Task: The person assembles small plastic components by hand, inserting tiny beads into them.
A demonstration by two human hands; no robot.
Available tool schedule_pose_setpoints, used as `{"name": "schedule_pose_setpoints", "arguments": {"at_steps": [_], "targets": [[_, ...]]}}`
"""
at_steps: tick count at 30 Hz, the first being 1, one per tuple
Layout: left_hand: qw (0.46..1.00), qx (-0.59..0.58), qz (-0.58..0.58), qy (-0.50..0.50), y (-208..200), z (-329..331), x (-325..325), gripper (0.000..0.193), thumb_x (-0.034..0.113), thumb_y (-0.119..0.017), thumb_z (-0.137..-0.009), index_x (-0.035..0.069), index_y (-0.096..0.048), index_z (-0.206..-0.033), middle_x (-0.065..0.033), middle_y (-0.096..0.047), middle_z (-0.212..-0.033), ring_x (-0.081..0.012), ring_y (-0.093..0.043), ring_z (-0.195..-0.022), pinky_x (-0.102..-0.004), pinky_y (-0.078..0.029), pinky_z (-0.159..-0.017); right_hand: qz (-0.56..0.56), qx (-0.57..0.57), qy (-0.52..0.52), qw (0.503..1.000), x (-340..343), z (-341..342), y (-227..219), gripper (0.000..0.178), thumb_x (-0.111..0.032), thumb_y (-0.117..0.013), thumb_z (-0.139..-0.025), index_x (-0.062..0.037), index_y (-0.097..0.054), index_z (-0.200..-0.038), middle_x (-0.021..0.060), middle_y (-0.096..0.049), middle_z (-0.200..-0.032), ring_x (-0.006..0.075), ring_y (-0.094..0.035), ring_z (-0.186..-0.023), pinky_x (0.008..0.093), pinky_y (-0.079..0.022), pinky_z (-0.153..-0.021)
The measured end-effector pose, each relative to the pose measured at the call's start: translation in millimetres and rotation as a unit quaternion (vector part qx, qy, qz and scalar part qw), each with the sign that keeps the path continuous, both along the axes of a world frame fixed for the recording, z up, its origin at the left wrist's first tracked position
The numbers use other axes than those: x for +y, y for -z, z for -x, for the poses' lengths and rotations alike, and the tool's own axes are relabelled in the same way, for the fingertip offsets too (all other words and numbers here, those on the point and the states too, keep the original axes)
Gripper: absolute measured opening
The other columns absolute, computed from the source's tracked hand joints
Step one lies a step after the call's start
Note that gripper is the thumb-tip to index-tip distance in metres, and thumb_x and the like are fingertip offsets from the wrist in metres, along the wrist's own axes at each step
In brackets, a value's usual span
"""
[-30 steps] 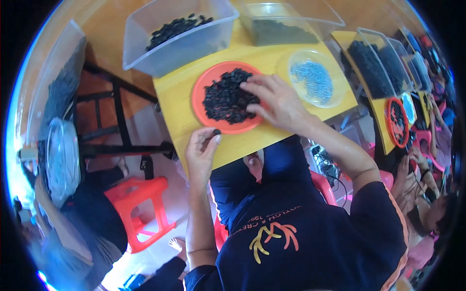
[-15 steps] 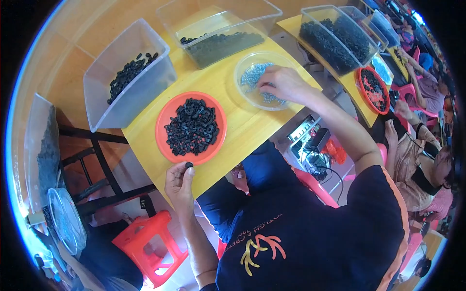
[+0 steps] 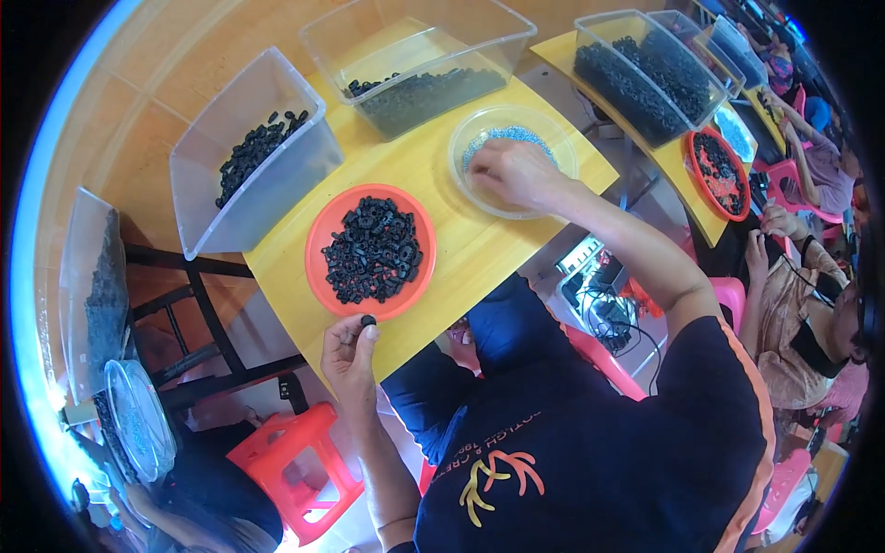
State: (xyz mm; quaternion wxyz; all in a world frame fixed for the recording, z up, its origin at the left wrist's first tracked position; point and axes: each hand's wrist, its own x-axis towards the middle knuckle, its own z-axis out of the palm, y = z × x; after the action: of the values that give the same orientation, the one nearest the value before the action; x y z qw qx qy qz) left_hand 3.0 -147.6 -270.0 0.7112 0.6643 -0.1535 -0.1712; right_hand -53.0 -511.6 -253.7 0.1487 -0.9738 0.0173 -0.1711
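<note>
Between thumb and fingers, my left hand (image 3: 350, 355) pinches a small black plastic part (image 3: 369, 321), just off the near rim of an orange-red plate (image 3: 318, 276). The plate carries a heap of similar black parts (image 3: 373, 249). My right hand (image 3: 521, 175) reaches into a round clear bowl (image 3: 564, 147), its fingers curled and drawn together at the bowl's left side. Tiny shiny bluish pieces (image 3: 516, 135) lie in that bowl. Whatever the right fingertips hold is hidden or too small to name.
On the yellow table (image 3: 286, 304) stand a clear bin (image 3: 286, 198) and a second clear bin (image 3: 433, 106), both with black parts. A red stool (image 3: 300, 452) is at lower left. Another person (image 3: 797, 313) sits at right near a neighbouring table with a red plate (image 3: 737, 207).
Inside the bowl my right hand has shifted left, toward its left side. My left hand keeps its pinch on the black part. The whole view has moved slightly.
</note>
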Motion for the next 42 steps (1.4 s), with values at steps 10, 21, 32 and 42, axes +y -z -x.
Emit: {"name": "schedule_pose_setpoints", "arguments": {"at_steps": [10,21,32,42], "targets": [[0.999,0.008,0.046,0.025,-11,0,-21,0.017,-0.003,-0.062,-0.089,0.001,-0.059,-0.105,-0.007,-0.066,-0.095,-0.0129,-0.063,-0.083,-0.0263,-0.051,-0.078,-0.209,-0.014,0.104,0.972,-24,13,-14,0.012,-0.01,-0.065,-0.087,-0.0043,-0.068,-0.096,0.0103,-0.068,-0.088,0.0189,-0.063,-0.078,0.0315,-0.049,-0.071],[0.999,0.005,0.023,0.029,-5,1,-20,0.017,-0.004,-0.062,-0.089,0.001,-0.059,-0.105,-0.0062,-0.066,-0.094,-0.0121,-0.062,-0.083,-0.0245,-0.049,-0.078,0.024,0.087,0.058,0.994,-6,22,-14,0.012,-0.019,-0.068,-0.079,-0.0099,-0.069,-0.087,0.0094,-0.061,-0.087,0.0294,-0.062,-0.087,0.0407,-0.05,-0.074],[0.999,0.015,0.023,0.027,-2,-1,-17,0.017,-0.004,-0.063,-0.088,0.001,-0.059,-0.105,-0.0057,-0.066,-0.093,-0.0115,-0.061,-0.083,-0.0243,-0.049,-0.077,0.044,0.121,0.072,0.989,-3,13,-9,0.011,-0.02,-0.067,-0.079,-0.0119,-0.07,-0.086,0.0074,-0.06,-0.088,0.0272,-0.061,-0.092,0.042,-0.049,-0.073],[0.999,0.013,0.025,0.029,-1,-2,-18,0.017,-0.005,-0.062,-0.088,0.001,-0.06,-0.104,-0.0055,-0.065,-0.095,-0.0114,-0.062,-0.084,-0.0242,-0.05,-0.077,0.09,0.024,-0.044,0.995,-15,-2,2,0.01,-0.018,-0.064,-0.08,-0.0098,-0.065,-0.086,0.0101,-0.058,-0.087,0.0291,-0.06,-0.089,0.0412,-0.049,-0.073]]}}
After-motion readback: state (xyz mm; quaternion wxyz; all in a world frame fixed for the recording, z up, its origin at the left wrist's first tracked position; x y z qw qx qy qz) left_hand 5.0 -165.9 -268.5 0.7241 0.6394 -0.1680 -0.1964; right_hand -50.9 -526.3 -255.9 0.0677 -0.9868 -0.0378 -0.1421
